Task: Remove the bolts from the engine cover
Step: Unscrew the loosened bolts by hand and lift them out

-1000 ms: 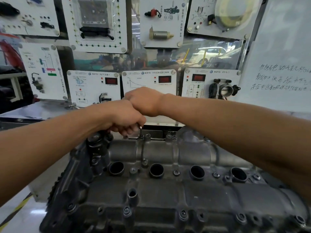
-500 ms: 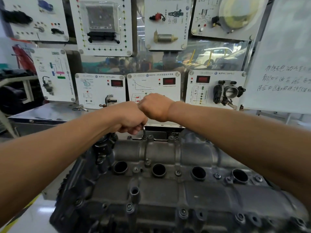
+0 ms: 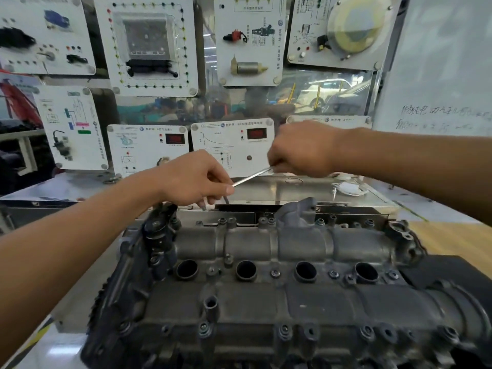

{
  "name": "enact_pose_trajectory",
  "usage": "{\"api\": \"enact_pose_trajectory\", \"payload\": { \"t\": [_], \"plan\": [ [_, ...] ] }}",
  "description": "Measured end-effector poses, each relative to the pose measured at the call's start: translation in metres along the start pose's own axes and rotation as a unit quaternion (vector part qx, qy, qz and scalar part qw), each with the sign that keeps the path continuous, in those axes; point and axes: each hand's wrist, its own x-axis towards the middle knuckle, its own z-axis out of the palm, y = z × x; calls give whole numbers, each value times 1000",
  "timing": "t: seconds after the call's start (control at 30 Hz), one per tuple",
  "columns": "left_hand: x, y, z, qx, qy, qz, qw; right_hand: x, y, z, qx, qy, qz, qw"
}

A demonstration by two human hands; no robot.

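Dark grey cast metal fills the lower half of the view: the engine cover (image 3: 266, 304) lies just in front of the person, its near edge and right end cut off by the frame. Bolts (image 3: 275, 273) sit along its middle row between four round wells (image 3: 246, 270). More line the far and near edges, though blur keeps their heads from reading clearly. Above the cover's far left corner, apart from it, both hands hold one slim steel tool (image 3: 251, 177). The left hand (image 3: 194, 178) pinches its lower end between thumb and curled fingers. The right hand (image 3: 300, 150), its fingers curled under and mostly hidden by its back, grips the upper end. Only the bare stretch between the hands shows, so the tool's tips cannot be made out. Two short dark stubs stick out beneath the left hand; whether they are part of the tool or a loose bolt I cannot tell. Behind stand a steel bench (image 3: 292, 190), white training panels (image 3: 231, 145) with blurred print, and a whiteboard (image 3: 439, 62) cut off at the right.
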Motion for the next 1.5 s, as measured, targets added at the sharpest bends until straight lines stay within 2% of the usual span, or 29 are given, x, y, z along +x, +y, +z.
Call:
{"api": "enact_pose_trajectory", "payload": {
  "t": [0.17, 0.27, 0.37, 0.7, 0.9, 1.17, 1.5],
  "plan": [
    [20, 40, 26, 143, -52, 121, 981, -96, -16, 14, 166, 3, 125, 978],
    [29, 55, 38, 203, -64, 164, 963, -123, -34, 16, 200, 24, 175, 964],
    [30, 57, 45, 237, -83, 175, 952, -131, -52, 12, 216, 50, 174, 959],
    [27, 55, 46, 325, -80, 221, 916, -136, -86, 17, 247, 81, 184, 948],
    [27, 54, 48, 361, -87, 228, 900, -134, -95, 21, 276, 60, 191, 940],
    [20, 43, 48, 329, -63, 227, 915, -130, -104, 21, 296, 62, 196, 933],
    [19, 41, 57, 310, -32, 251, 917, -131, -112, 19, 291, 60, 193, 935]
  ]
}}
